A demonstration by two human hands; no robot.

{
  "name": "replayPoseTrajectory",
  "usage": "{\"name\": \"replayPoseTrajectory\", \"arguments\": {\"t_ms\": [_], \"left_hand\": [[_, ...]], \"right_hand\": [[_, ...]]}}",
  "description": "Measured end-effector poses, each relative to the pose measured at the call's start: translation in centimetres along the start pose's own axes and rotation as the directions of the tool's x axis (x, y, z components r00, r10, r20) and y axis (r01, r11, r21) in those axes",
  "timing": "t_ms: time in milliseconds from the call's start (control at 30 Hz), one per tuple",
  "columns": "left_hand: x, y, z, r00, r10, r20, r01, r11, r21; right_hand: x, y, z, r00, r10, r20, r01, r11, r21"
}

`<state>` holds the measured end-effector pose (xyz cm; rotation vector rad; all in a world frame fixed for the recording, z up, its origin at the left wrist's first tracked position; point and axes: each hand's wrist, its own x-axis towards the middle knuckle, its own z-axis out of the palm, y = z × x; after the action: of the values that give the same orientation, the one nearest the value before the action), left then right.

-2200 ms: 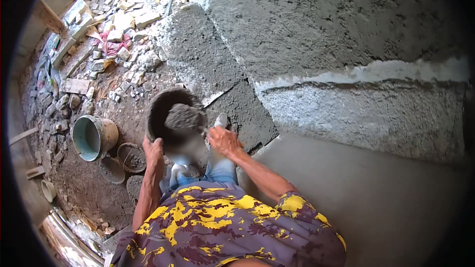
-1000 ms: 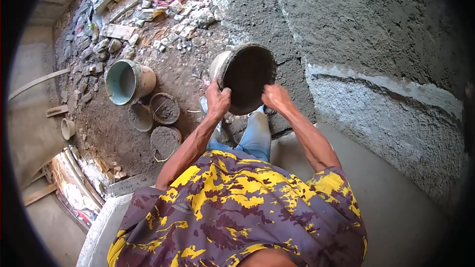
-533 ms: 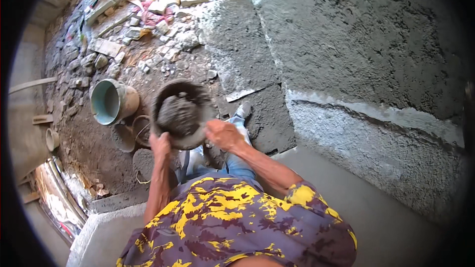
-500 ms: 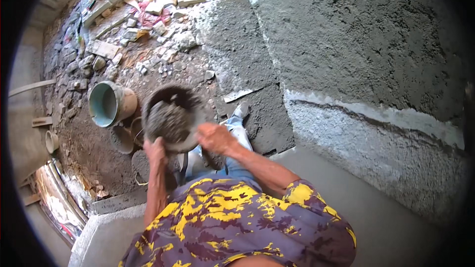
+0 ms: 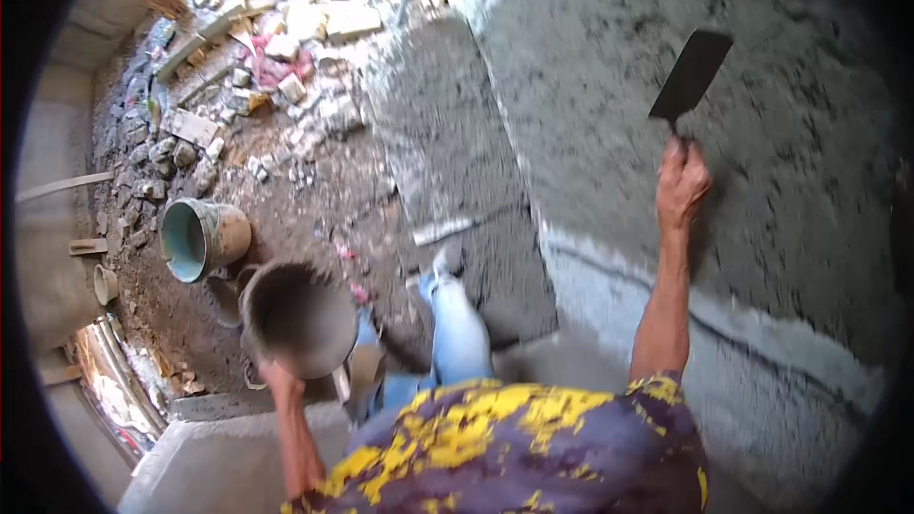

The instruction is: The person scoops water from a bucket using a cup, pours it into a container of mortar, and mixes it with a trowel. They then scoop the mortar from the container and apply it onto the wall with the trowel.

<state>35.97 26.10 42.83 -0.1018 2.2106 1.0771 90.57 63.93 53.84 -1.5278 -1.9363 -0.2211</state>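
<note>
My left hand (image 5: 284, 376) grips a round, mortar-coated container (image 5: 300, 319) low at the left of my body, in front of my legs; grey residue lines its inside, blurred by motion. My right hand (image 5: 684, 176), arm stretched out to the upper right, is closed on the handle of a flat metal trowel (image 5: 690, 74). The blade shows dark against the wet, rough grey render (image 5: 781, 105); whether it touches that surface I cannot tell.
A teal-lined bucket (image 5: 205, 238) lies left of the container, with a smaller pot (image 5: 106, 285) farther left. Broken masonry and wood (image 5: 195, 128) spread across the upper left. A pale ledge (image 5: 233, 443) is at lower left; boards (image 5: 67, 181) lie along the left wall.
My right hand has swung from the container up and right with the trowel. The container has dropped lower and slightly left, and the lump of mortar no longer shows in it.
</note>
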Motion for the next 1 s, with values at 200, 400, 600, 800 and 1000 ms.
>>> {"name": "replayPoseTrajectory", "arguments": {"t_ms": [200,400,600,800,1000], "left_hand": [[0.3,-3.5,7.9,0.922,0.149,0.358,-0.159,0.987,-0.002],[-6.2,3.0,15.1,0.779,0.318,0.541,-0.427,0.900,0.086],[-6.6,6.2,13.1,0.660,0.472,0.585,-0.595,0.803,0.024],[-3.5,6.8,10.7,0.801,0.347,0.487,-0.338,0.935,-0.111],[-3.2,4.7,6.7,0.935,0.249,0.254,-0.146,0.920,-0.363]], "right_hand": [[-5.6,-13.6,-4.3,0.874,0.193,0.445,-0.229,0.973,0.027],[-18.4,-20.8,4.9,0.573,-0.140,0.808,0.403,0.906,-0.129],[-19.9,-23.2,4.9,0.326,-0.028,0.945,-0.111,0.991,0.068],[-21.2,-24.7,6.0,0.548,-0.148,0.823,-0.141,0.954,0.265],[-14.5,-30.6,5.4,0.644,-0.503,0.576,-0.113,0.682,0.722]]}}
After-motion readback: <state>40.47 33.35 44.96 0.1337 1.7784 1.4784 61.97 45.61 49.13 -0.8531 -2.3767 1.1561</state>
